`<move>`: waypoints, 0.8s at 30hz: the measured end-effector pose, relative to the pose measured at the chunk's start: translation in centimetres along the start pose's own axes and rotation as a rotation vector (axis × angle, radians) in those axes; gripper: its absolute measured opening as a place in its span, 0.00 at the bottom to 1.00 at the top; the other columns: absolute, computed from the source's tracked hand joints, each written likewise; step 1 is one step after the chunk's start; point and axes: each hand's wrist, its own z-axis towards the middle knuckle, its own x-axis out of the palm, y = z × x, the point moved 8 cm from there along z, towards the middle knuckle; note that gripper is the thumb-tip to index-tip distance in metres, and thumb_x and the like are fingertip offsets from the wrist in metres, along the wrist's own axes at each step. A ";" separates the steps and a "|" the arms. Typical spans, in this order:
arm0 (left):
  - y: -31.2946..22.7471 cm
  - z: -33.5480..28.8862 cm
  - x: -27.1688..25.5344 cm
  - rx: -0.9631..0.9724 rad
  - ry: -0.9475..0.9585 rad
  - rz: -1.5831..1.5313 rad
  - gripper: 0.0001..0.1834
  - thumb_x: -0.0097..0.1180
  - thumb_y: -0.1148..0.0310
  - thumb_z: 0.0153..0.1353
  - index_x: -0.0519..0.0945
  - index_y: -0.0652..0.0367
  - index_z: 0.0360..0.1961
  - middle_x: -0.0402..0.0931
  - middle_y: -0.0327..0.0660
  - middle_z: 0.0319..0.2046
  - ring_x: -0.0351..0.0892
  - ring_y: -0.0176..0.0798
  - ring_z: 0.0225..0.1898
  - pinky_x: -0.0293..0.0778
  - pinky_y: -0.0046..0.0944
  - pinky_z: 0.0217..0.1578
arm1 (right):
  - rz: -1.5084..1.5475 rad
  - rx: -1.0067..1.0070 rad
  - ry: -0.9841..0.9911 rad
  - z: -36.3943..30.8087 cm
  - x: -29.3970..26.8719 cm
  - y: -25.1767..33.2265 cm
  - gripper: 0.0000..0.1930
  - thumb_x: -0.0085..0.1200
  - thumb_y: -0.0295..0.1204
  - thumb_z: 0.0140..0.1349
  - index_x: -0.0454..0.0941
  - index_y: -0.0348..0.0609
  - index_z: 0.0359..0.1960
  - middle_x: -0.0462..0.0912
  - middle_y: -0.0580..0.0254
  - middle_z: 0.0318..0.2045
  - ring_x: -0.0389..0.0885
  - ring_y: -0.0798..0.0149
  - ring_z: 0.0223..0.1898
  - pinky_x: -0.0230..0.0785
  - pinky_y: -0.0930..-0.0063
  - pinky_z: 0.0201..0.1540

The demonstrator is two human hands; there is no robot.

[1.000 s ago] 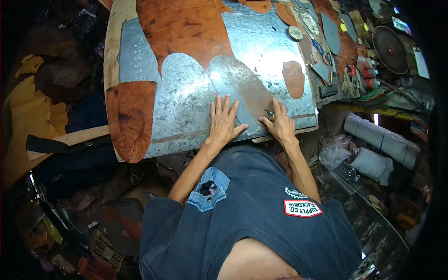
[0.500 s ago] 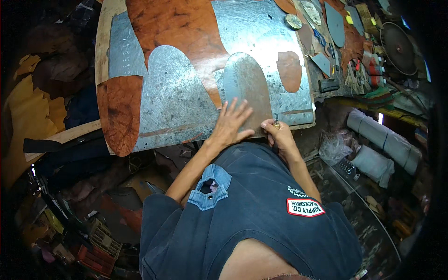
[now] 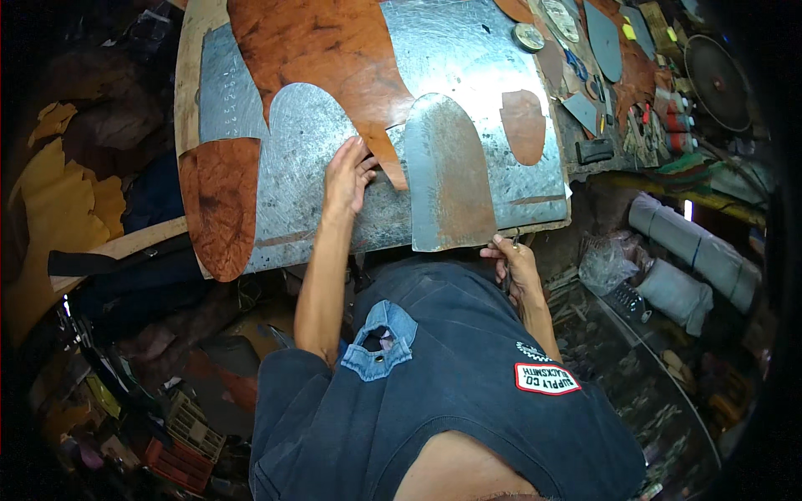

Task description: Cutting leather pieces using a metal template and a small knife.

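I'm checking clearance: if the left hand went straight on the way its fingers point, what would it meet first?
The left hand would likely meet the large brown leather sheet; its edge lies right ahead, but depth leaves any contact unclear.

Dark navy shirt [image 3: 468, 334], cloth faded and creased. Short sleeves in same cloth, left sleeve [image 3: 292, 388] loose and wide. Rounded neckband [image 3: 439, 424] edged with seam line. On left chest, light-blue denim patch [image 3: 399, 327], uneven outline, dark opening in middle, small dark stud [image 3: 378, 359] near one edge. On right chest, white badge [image 3: 547, 378], red border, dark lettering; white toothed-arc print [image 3: 530, 351] just beside it. Left hand [image 3: 344, 177] and right hand [image 3: 516, 264] bare.
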 end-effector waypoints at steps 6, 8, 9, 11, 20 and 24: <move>-1.0 4.9 1.0 -0.088 0.175 0.443 0.14 0.55 0.60 0.68 0.81 0.61 0.40 0.79 0.38 0.27 0.77 0.29 0.21 0.72 0.24 0.19 | 0.199 -0.138 0.031 0.8 2.0 0.2 0.13 0.59 0.37 0.64 0.74 0.40 0.38 0.84 0.56 0.29 0.69 0.74 0.13 0.64 0.77 0.15; -1.1 2.7 1.8 -0.109 0.226 0.518 0.15 0.54 0.60 0.69 0.81 0.64 0.40 0.82 0.41 0.30 0.81 0.31 0.23 0.74 0.24 0.19 | 0.296 -0.205 0.019 0.6 2.4 0.8 0.12 0.60 0.36 0.64 0.72 0.42 0.36 0.79 0.61 0.24 0.69 0.73 0.13 0.65 0.77 0.15; -0.3 1.5 1.7 -0.123 0.256 0.620 0.15 0.54 0.60 0.69 0.81 0.64 0.39 0.82 0.41 0.29 0.82 0.31 0.24 0.74 0.24 0.20 | 0.339 -0.244 -0.002 0.4 2.4 1.2 0.11 0.60 0.36 0.64 0.72 0.44 0.35 0.76 0.64 0.21 0.69 0.73 0.13 0.65 0.76 0.16; 1.7 -1.4 1.9 -0.154 0.307 0.742 0.16 0.54 0.60 0.69 0.82 0.65 0.36 0.82 0.41 0.29 0.84 0.34 0.26 0.76 0.26 0.21 | 0.397 -0.292 -0.039 -0.2 1.3 1.1 0.10 0.60 0.34 0.63 0.71 0.46 0.35 0.72 0.68 0.18 0.69 0.73 0.13 0.65 0.76 0.16; 6.6 -7.7 -0.4 -0.376 0.338 0.865 0.21 0.53 0.54 0.69 0.81 0.65 0.35 0.83 0.44 0.26 0.84 0.34 0.23 0.76 0.30 0.19 | 0.419 -0.570 -0.151 -3.9 -7.4 6.5 0.12 0.53 0.28 0.65 0.69 0.48 0.49 0.74 0.69 0.24 0.68 0.73 0.17 0.66 0.75 0.22; 5.2 -8.1 -0.2 -0.355 0.342 1.075 0.21 0.54 0.54 0.68 0.82 0.65 0.33 0.83 0.44 0.23 0.83 0.36 0.22 0.76 0.36 0.19 | 0.463 -0.604 -0.052 0.4 -5.1 10.5 0.14 0.54 0.29 0.65 0.70 0.46 0.51 0.75 0.67 0.30 0.71 0.72 0.22 0.66 0.75 0.25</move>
